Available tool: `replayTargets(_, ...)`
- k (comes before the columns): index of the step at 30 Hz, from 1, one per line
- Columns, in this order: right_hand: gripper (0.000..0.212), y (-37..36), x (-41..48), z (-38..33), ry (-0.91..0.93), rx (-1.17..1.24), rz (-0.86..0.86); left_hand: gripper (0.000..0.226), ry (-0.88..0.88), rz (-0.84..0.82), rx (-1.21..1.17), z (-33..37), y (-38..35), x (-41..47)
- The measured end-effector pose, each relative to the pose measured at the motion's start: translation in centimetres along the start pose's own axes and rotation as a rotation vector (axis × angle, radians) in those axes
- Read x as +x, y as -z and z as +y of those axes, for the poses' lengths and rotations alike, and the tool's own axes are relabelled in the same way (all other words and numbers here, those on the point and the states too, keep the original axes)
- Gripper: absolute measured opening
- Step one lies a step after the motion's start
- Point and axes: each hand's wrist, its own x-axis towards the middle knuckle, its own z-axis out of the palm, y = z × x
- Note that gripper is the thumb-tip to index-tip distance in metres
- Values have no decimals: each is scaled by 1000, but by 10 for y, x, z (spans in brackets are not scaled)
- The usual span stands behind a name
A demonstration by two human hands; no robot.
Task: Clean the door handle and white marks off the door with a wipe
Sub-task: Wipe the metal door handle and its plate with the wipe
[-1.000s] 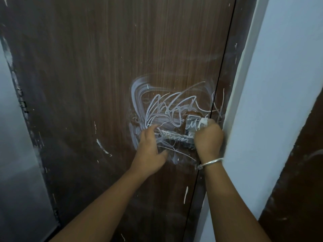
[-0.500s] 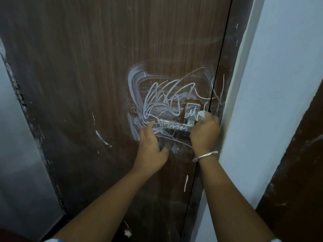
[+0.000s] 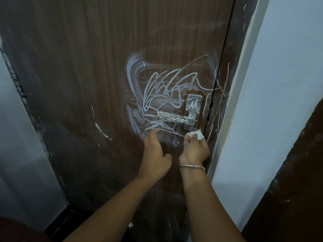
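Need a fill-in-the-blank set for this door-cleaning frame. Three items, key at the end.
1. The right hand pinches a crumpled white ____.
2. That hand is just ____ the door handle, not on it.
3. The left hand, fingers straight, holds ____.
Missing words: wipe; below; nothing.

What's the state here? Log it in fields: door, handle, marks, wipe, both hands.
door: brown wood-grain door, smeared white around the handle
handle: silver metal lever handle, horizontal, scribbled over
marks: white scribbled marks, above and around the handle
wipe: crumpled white wipe, just below the handle plate
right hand: pinches the wipe
left hand: fingers straight, below the lever
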Motion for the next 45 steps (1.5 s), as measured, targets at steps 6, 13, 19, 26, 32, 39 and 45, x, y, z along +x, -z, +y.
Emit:
replayTargets(6, 24, -9, -15, 7, -238, 194, -41, 76, 47, 11, -26, -3, 3, -3)
replayTargets(13, 17, -11, -7, 15, -484, 102, -83, 78, 104, 19, -15, -11, 15, -7)
replayTargets(19, 21, 1, 0, 11, -453, -5, -131, 71, 86, 1, -14, -14, 21, -5)
replayTargets(26, 22, 5, -13, 15, -103, -205, -128, 28, -29, -36, -18, 2, 6, 14)
replayTargets(32, 21, 7, -17, 9, 133, -366, -274, 24, 168, -95, -290, 24, -10, 31)
replayTargets(39, 28, 18, -5, 1, 186, -602, -439, 20, 281, -26, -369, 27, -27, 50)
replayTargets(45, 26, 28, 3, -10, 281, -693, -408, 22, 321, 62, -349, 22, -39, 63)
